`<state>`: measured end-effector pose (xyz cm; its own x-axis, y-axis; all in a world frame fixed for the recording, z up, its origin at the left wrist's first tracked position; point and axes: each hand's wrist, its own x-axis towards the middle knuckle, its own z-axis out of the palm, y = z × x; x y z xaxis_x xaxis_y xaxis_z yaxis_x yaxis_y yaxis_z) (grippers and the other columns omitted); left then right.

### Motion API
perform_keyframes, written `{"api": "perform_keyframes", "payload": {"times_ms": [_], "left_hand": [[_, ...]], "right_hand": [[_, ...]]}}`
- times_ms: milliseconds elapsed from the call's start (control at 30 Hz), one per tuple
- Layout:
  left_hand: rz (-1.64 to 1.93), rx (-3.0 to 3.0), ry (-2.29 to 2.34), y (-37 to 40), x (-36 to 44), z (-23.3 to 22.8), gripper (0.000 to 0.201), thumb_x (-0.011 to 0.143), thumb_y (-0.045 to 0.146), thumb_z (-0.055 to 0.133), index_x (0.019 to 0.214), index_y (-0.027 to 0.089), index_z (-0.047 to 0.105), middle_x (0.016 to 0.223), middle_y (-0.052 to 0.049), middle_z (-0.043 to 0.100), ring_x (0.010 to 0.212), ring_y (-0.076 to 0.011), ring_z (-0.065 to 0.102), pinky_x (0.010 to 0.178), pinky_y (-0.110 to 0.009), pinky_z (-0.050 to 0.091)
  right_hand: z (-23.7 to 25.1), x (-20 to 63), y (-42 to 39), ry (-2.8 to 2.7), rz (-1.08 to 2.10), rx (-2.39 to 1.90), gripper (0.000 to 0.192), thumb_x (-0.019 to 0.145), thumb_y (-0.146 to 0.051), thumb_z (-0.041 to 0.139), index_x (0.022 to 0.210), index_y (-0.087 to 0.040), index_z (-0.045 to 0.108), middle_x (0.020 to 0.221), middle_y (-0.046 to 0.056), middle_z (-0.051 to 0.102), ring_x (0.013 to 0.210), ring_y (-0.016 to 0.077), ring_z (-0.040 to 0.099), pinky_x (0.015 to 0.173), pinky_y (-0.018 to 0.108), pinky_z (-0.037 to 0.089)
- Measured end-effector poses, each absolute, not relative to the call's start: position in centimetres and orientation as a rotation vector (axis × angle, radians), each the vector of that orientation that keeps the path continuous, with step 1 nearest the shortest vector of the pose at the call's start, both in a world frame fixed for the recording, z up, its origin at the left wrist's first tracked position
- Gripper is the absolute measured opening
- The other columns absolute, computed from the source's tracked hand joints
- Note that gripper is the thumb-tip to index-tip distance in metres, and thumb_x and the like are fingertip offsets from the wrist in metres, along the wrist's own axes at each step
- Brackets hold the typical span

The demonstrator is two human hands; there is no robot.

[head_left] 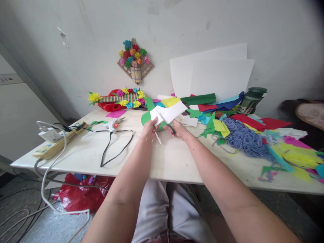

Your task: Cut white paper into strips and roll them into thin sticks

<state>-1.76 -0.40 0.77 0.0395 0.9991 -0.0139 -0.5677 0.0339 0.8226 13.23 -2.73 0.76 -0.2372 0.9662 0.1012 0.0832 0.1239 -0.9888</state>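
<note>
My right hand (178, 129) is closed on a pair of scissors (171, 128) with dark handles. Their blades lie across a white sheet of paper (174, 112), which is partly cut. The left edge of that paper is pinched in my left hand (149, 129). A narrow white strip (158, 137) hangs down beside my left fingers. Behind the paper, a green paper shape (145, 118) lies on the table, partly covered by the paper and my hands.
A glue gun (110, 126) with its black cord and a power strip (62, 140) are at the left. Blue yarn (245, 138), coloured paper scraps and a dark green bottle (252, 99) fill the right. A flower-decorated guitar shape (121, 98) stands near the wall.
</note>
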Motion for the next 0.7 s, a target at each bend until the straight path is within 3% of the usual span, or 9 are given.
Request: {"api": "perform_keyframes", "payload": {"times_ms": [400, 600, 700], "left_hand": [[1.389, 0.723, 0.716, -0.6, -1.6, 0.9, 0.016, 0.078, 0.018, 0.061, 0.068, 0.01, 0.052, 0.05, -0.003, 0.054, 0.033, -0.0014, 0.035, 0.028, -0.012, 0.013], [1.526, 0.683, 0.7, 0.0, -1.9, 0.5, 0.016, 0.076, 0.021, 0.064, 0.072, 0.012, 0.051, 0.053, -0.001, 0.055, 0.033, -0.0012, 0.034, 0.03, -0.013, 0.013], [1.626, 0.559, 0.734, 0.1, -2.4, 0.7, 0.015, 0.079, 0.023, 0.062, 0.078, 0.013, 0.051, 0.055, -0.001, 0.057, 0.034, -0.0014, 0.037, 0.031, -0.012, 0.014]], "right_hand": [[0.9, 13.0, -2.8, -1.51, 1.188, -1.068, 0.047, 0.056, -0.039, 0.08, 0.088, -0.019, 0.051, 0.041, -0.01, 0.046, 0.036, 0.0073, 0.039, 0.031, 0.018, 0.031], [1.5, 12.9, -3.6, -1.512, 1.256, -1.152, 0.052, 0.059, -0.037, 0.079, 0.096, -0.018, 0.048, 0.043, -0.009, 0.052, 0.034, 0.0077, 0.044, 0.032, 0.017, 0.032], [1.7, 13.5, -3.6, -1.562, 1.273, -1.276, 0.041, 0.061, -0.036, 0.078, 0.085, -0.016, 0.052, 0.041, -0.006, 0.053, 0.032, 0.0071, 0.044, 0.03, 0.016, 0.027]]}}
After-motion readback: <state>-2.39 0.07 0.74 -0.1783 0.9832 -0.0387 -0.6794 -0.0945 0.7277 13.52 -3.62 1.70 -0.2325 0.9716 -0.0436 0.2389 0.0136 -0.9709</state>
